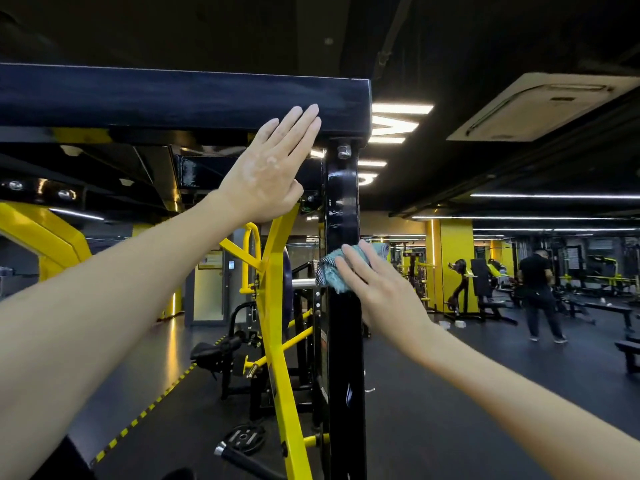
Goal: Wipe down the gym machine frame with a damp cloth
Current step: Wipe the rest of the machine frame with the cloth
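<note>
A dim gym with a dark matte floor spreads below and to the right of both hands. The black machine frame stands directly ahead. Its upright post runs between the hands and meets a broad horizontal beam above the left hand.

The left hand lies flat, fingers straight and together, with the fingertips on the beam's lower front edge. The right hand is lower and well apart from it. Its extended fingers press a teal cloth against the post's right edge. The cloth bunches out past the fingertips across the post's face.

A hex bolt sits just right of the left fingertips, where post and beam join. The beam ends squarely above the post. To the right of the right hand the floor opens wide towards benches and a standing person in black.

Below the left hand, yellow lever arms crowd close to the post. A weight plate lies on the floor beneath them.

The post is glossy and wet-streaked, while the beam looks duller and smeared. The cloth is fuzzy with a checked patch.
</note>
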Motion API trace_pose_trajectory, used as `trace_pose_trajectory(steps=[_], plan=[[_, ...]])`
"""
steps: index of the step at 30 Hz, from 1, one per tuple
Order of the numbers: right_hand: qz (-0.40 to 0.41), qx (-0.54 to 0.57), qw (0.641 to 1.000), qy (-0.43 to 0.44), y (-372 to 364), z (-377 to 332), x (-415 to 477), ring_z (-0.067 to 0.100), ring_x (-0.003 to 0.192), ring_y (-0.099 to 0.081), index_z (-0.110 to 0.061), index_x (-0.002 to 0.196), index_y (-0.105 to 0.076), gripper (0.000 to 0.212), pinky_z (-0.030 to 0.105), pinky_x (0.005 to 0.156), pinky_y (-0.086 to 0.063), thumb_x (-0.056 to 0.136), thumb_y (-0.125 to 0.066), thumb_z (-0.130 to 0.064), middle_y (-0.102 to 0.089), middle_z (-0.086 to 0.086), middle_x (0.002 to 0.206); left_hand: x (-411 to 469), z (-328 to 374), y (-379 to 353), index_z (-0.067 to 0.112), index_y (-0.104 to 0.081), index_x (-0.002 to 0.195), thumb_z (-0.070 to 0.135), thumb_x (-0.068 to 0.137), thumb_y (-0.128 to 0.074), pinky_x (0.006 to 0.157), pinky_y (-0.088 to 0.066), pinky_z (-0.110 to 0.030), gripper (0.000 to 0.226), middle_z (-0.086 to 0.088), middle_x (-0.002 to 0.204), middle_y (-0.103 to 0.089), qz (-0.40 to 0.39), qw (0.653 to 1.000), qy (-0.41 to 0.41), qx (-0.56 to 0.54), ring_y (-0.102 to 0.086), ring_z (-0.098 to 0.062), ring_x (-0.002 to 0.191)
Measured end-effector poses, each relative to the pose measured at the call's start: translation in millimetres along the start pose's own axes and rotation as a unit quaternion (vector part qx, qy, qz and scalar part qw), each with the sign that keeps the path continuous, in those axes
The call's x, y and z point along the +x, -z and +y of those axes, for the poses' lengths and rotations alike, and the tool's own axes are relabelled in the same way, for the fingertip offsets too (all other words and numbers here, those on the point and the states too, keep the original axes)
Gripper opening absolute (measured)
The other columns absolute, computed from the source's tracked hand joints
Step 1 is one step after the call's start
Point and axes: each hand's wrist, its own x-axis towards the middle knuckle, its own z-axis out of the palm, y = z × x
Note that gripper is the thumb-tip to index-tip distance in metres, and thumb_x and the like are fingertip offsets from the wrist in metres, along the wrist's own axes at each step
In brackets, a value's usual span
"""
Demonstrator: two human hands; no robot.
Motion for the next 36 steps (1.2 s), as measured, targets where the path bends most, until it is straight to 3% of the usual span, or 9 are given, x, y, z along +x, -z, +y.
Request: trace_pose_trajectory(steps=[4,9,12,15,18,21,26,32,36], plan=[[0.009,-0.013,1.0,-0.014,19,26,58,0.038,0.134,-0.042,-0.004,0.138,-0.049,0.072,0.052,0.111,-0.036,0.072,-0.077,-0.003,-0.05,0.018,0.142,0,0,4,0.001,-0.013,0.156,0.013,0.088,-0.048,0.123,-0.008,-0.043,0.078,-0.016,0.165,-0.007,-0.022,1.0,-0.001,0.002,-0.006,-0.031,0.153],[0.02,0.022,0.994,-0.104,15,12,71,0.041,0.139,-0.036,0.0,0.14,-0.047,0.068,0.049,0.098,-0.049,0.077,-0.07,0.006,-0.044,0.021,0.147,-5,10,3,-0.002,-0.016,0.155,0.01,0.086,-0.044,0.123,-0.011,-0.043,0.076,-0.019,0.164,-0.011,-0.009,1.0,0.012,-0.001,-0.011,-0.034,0.152],[0.018,0.029,0.997,-0.071,2,-15,9,0.044,0.134,-0.043,0.003,0.136,-0.05,0.074,0.047,0.098,-0.047,0.068,-0.08,0.006,-0.048,0.024,0.143,-20,21,-7,-0.001,-0.018,0.155,0.015,0.086,-0.037,0.123,-0.014,-0.044,0.073,-0.018,0.164,-0.013,-0.016,0.999,-0.033,0.005,-0.012,-0.032,0.152],[-0.014,0.012,0.999,-0.026,-2,-30,-34,0.043,0.128,-0.05,0.004,0.131,-0.057,0.072,0.046,0.103,-0.04,0.064,-0.085,0.004,-0.054,0.023,0.138,-40,33,-21,0.006,-0.011,0.157,0.019,0.091,-0.035,0.123,-0.006,-0.04,0.072,-0.011,0.165,-0.003,-0.085,0.991,-0.103,0.018,-0.005,-0.026,0.153],[-0.03,-0.007,1.0,-0.005,3,-17,-25,0.041,0.131,-0.048,-0.001,0.135,-0.055,0.074,0.05,0.106,-0.039,0.066,-0.083,0.0,-0.053,0.021,0.14,-45,37,-32,0.012,0.0,0.157,0.021,0.096,-0.035,0.122,0.001,-0.037,0.071,-0.006,0.164,0.007,-0.148,0.979,-0.134,0.043,0.003,-0.022,0.153],[-0.012,-0.02,0.999,-0.041,14,3,19,0.04,0.136,-0.041,-0.001,0.139,-0.048,0.068,0.053,0.112,-0.031,0.076,-0.072,-0.001,-0.047,0.02,0.145,-40,35,-36,0.016,0.008,0.156,0.024,0.098,-0.036,0.121,0.005,-0.035,0.074,-0.001,0.159,0.018,-0.171,0.976,-0.127,0.048,0.006,-0.022,0.153],[0.044,0.001,0.996,-0.081,5,-15,28,0.042,0.136,-0.04,0.008,0.136,-0.048,0.058,0.051,0.112,-0.036,0.079,-0.061,0.009,-0.048,0.026,0.141,-43,36,-42,0.016,0.007,0.157,0.023,0.094,-0.033,0.118,0.008,-0.033,0.074,-0.002,0.163,0.013,-0.167,0.979,-0.111,0.03,0.004,-0.02,0.153],[-0.013,0.019,1.0,0.016,-15,-60,-69,0.039,0.132,-0.047,0.005,0.133,-0.055,0.05,0.049,0.103,-0.047,0.085,-0.043,0.006,-0.051,0.023,0.141,-48,44,-47,0.008,-0.002,0.157,0.018,0.092,-0.047,0.121,0.0,-0.035,0.079,-0.011,0.165,0.003,-0.136,0.984,-0.109,0.04,-0.003,-0.025,0.153],[0.016,0.018,0.999,0.025,2,-31,-32,0.039,0.125,-0.054,0.004,0.127,-0.06,0.056,0.047,0.106,-0.04,0.071,-0.066,0.008,-0.058,0.023,0.134,-48,45,-43,0.006,-0.002,0.157,0.021,0.092,-0.044,0.121,-0.001,-0.035,0.078,-0.013,0.165,0.003,-0.139,0.982,-0.116,0.046,-0.002,-0.025,0.153]])
